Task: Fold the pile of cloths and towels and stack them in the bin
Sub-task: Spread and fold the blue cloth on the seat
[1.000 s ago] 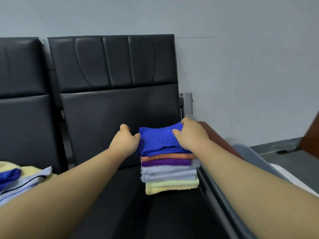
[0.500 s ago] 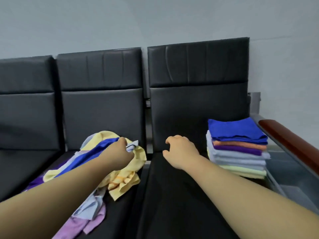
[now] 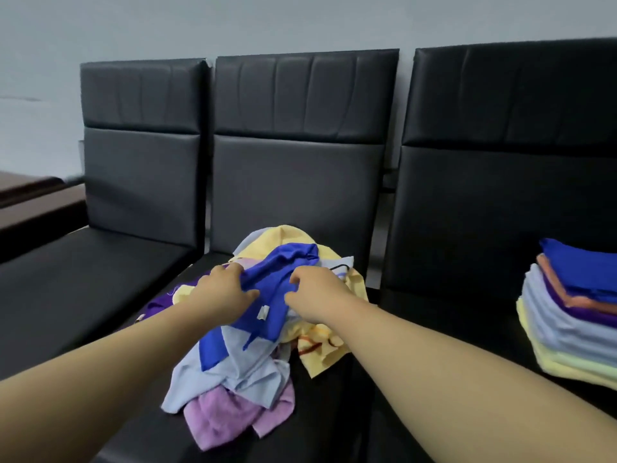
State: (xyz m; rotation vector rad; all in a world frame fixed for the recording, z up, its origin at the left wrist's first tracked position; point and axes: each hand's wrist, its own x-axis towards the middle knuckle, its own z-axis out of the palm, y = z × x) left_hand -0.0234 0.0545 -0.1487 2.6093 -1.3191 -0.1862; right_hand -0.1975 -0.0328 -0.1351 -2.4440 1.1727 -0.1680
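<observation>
Where the blue cloth [image 3: 283,262] tops the pile [image 3: 240,365], left hand [image 3: 222,292] and right hand [image 3: 317,292] grip it.

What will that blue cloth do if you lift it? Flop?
Probably flop: the blue cloth lies crumpled, bunched between the left hand and right hand. It looks thin, so likely light. It may tug the pale blue cloth underneath.

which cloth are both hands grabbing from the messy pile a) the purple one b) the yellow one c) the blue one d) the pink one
c: the left hand and the right hand both grip the blue cloth on top of the pile.
</observation>
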